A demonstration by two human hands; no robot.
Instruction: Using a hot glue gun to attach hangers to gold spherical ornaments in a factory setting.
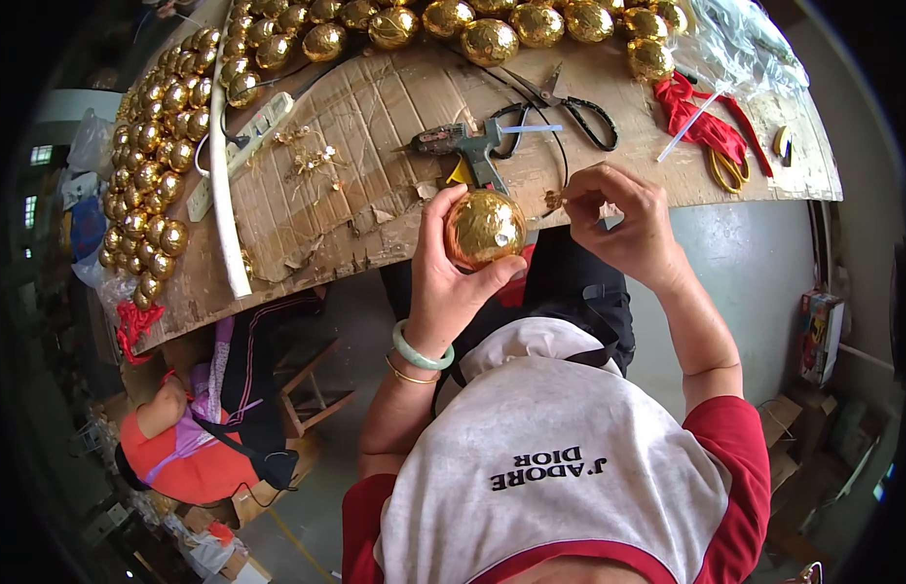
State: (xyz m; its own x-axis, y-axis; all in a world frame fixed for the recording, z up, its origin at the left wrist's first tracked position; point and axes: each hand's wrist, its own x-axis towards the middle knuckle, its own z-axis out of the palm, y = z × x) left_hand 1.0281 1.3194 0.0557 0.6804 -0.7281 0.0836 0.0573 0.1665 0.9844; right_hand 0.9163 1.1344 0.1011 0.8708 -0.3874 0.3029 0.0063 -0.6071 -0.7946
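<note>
Dead centre on the clock face in the head view, a gold foil-wrapped ball (486,230) sits at the bench's (355,248) near edge, and the left hand (447,280) has it, fingers and thumb clamped round its side! Down at 7 o'clock from it, a pale green bangle (422,348) circles the wrist. Across at 3 o'clock, the right hand (623,219) is curled, thumb and fingertips close together; whether anything is pinched there, I cannot tell. Up toward 12 o'clock lies a glue gun (462,143), and past it at 1 o'clock, black-handled scissors (548,95). Red cloth (701,119) brightens 2 o'clock! Over at 10 o'clock, gold scraps (316,161), then a power strip (265,127); farther round toward 9, massed gold balls (161,156). And at 8 o'clock, a seated person in an orange top (192,456).
</note>
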